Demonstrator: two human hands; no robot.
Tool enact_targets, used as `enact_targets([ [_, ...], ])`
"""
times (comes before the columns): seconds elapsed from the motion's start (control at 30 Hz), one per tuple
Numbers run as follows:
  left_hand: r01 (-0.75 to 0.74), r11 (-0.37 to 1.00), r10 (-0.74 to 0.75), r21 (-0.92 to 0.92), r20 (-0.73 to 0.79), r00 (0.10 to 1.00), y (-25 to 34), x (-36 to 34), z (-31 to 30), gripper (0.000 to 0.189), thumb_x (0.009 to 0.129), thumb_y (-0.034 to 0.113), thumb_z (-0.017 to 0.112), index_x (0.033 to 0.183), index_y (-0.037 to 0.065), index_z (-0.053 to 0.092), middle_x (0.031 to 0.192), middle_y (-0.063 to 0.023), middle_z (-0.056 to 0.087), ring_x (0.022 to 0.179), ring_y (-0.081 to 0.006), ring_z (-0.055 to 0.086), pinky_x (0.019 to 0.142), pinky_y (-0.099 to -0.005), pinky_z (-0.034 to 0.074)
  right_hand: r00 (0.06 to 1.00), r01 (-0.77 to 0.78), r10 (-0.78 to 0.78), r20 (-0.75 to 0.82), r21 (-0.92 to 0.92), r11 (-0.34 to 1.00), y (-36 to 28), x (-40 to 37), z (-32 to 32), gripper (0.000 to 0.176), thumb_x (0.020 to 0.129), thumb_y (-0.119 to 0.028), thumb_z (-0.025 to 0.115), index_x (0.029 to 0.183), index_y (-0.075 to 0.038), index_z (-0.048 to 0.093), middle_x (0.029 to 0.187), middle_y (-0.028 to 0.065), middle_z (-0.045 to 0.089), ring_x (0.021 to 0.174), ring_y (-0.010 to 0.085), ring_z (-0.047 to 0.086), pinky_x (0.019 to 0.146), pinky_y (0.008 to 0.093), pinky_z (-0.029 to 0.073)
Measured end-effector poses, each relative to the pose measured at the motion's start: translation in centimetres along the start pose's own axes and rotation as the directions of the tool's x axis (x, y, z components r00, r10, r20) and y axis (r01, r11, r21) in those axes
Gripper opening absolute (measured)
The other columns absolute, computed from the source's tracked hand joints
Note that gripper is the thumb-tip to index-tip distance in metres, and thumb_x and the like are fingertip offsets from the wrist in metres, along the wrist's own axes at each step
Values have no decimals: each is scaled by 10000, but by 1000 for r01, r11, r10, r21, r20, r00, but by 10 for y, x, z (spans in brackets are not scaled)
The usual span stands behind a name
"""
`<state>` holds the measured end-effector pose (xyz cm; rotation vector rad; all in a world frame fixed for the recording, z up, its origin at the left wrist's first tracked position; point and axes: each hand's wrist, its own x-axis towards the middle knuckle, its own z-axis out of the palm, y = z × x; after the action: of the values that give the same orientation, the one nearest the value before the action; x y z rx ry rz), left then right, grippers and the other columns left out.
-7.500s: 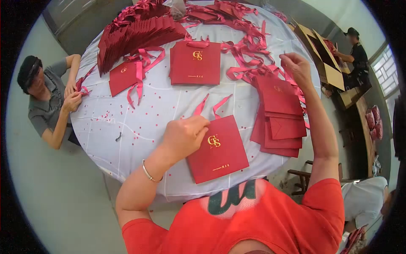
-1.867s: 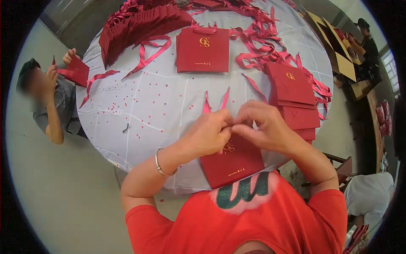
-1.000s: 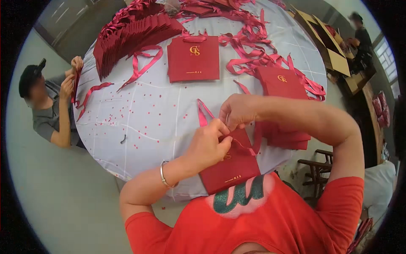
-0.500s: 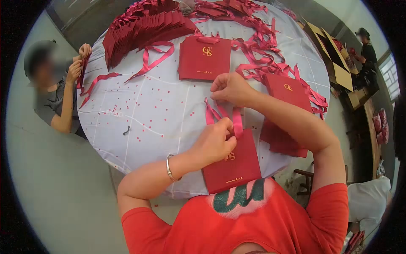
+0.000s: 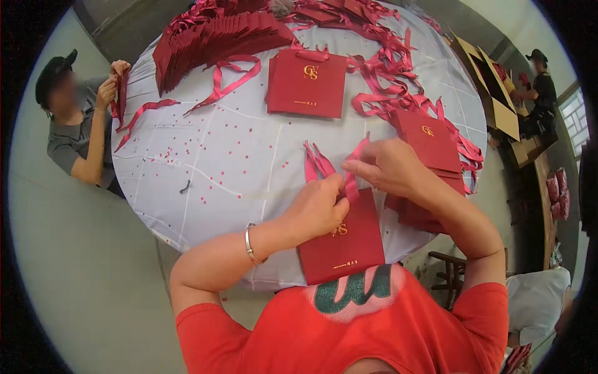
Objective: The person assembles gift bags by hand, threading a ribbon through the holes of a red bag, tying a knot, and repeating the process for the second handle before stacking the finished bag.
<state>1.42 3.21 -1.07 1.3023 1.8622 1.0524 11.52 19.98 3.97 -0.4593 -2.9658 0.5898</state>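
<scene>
A small dark red paper gift bag (image 5: 346,252) with gold lettering lies flat at the table's near edge, against my shirt. My left hand (image 5: 319,206) is closed over its top edge, gripping the bag where the ribbons come out. Two pink ribbon ends (image 5: 316,163) stand up beyond my left fingers. My right hand (image 5: 387,165) pinches another pink ribbon (image 5: 352,186) at the bag's right side, its tip showing above the fingers. What my curled left fingers hold underneath is partly hidden.
Stacked red bags (image 5: 308,84) lie ahead, with another stack (image 5: 430,146) at right beside loose ribbons (image 5: 380,81). A long row of bags (image 5: 218,47) fills the far left. A co-worker (image 5: 78,124) handles a bag at left. Cardboard boxes (image 5: 492,93) and another person stand at right.
My right hand has moved down and to the right, from beyond the bag to the ribbon at its right side. My left hand stays on the bag.
</scene>
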Motion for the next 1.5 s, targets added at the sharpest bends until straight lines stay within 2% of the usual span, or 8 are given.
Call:
enact_targets([
  [0.1,-4,1000,4,18,-20,1000,0,-1,4,173,814,118,583,870,-39,538,779,-275,619,752,-461,605,662,-523,469,985,121,-98,-139,166,979,-7,20,-1,325,826,-330,685,801,-6,692,666,162,643,590,265,626,585,399,482],
  [0.23,-72,997,73,30,-63,995,-2,-1,10,159,815,120,586,867,-26,547,776,-277,616,762,-460,606,673,-539,468,973,-72,63,221,32,997,-16,61,6,291,796,-303,679,820,-15,713,665,175,649,645,278,658,617,390,506],
  [0.57,-117,985,126,131,-65,990,0,-1,6,141,807,118,585,856,-12,559,753,-269,614,755,-455,607,676,-540,472,974,-78,73,216,15,997,-3,85,38,328,757,-342,682,789,-19,726,749,217,670,730,346,672,678,419,529],
  [0.87,-63,998,63,9,-59,996,-4,0,8,160,805,117,598,895,-14,580,767,-237,638,746,-426,628,666,-492,494,993,-93,64,100,330,939,10,84,51,273,790,-229,700,766,42,682,648,162,642,604,186,617,574,342,487],
  [0.97,-24,999,22,-39,-36,999,-2,0,7,143,813,91,590,883,-32,569,715,-223,635,653,-372,653,605,-449,508,996,-85,65,66,368,926,15,83,55,310,767,-312,702,773,-2,715,677,217,646,626,328,655,599,407,505],
  [1.27,182,955,-155,-235,130,979,8,2,-5,68,852,13,538,897,-37,533,633,-77,600,474,-145,612,405,-292,455,972,-91,136,193,-225,970,-8,20,-6,623,850,-583,560,666,-2,686,631,177,631,612,343,634,586,432,484],
  [1.4,232,934,-193,-272,164,968,5,6,-3,51,853,13,531,882,-29,540,624,-71,598,463,-147,611,393,-292,448,970,-207,137,201,385,899,-2,8,5,429,825,-395,710,703,16,696,593,72,625,557,136,588,525,314,457],
  [1.5,261,924,-219,-279,173,960,7,4,-5,48,853,14,527,870,-27,543,617,-70,597,454,-149,612,381,-290,446,944,-280,155,290,461,842,1,7,9,332,822,-290,742,739,26,686,647,16,622,603,67,548,516,263,433],
])
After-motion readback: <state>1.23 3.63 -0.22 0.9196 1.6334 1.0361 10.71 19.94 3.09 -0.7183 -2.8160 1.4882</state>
